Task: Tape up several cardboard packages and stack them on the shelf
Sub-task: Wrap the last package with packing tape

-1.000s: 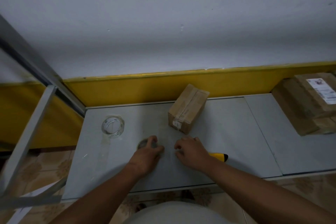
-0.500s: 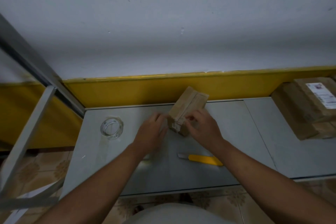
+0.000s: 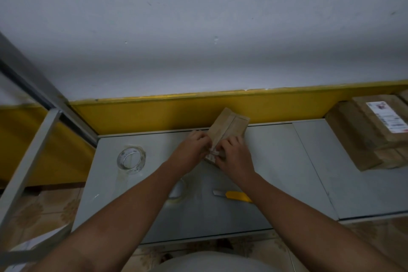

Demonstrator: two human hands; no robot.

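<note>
Head view puts the small package (image 3: pixel 229 130) at the back of the grey shelf board (image 3: pixel 276 172), lying askew with its far end close to the yellow wall band (image 3: pixel 154 112) and its centre seam running toward the person. The 2 hands meet at its near end: the left hand (image 3: pixel 194 146) has its fingertips curled in and pinching at the seam, and the right hand (image 3: pixel 236 154) curls its fingers over the near corner. Whether a strip of tape sits between the fingertips is too blurred to tell. The box looks light and stiff, plain cardboard unlikely to slip, though the flaps would probably give if pressed along the seam; the long side walls seem the safer place to grip. A clear tape roll (image 3: pixel 131 159) lies flat well to the left, and a 2nd roll (image 3: pixel 178 192) shows partly under the left forearm. A yellow knife (image 3: pixel 237 196) lies just beside the right forearm, something to avoid when drawing back. Bare board separates the package from the stacked packages (image 3: pixel 364 137) on the right, giving room to slide it across; a metal frame post (image 3: pixel 28 154) bounds the left side
</note>
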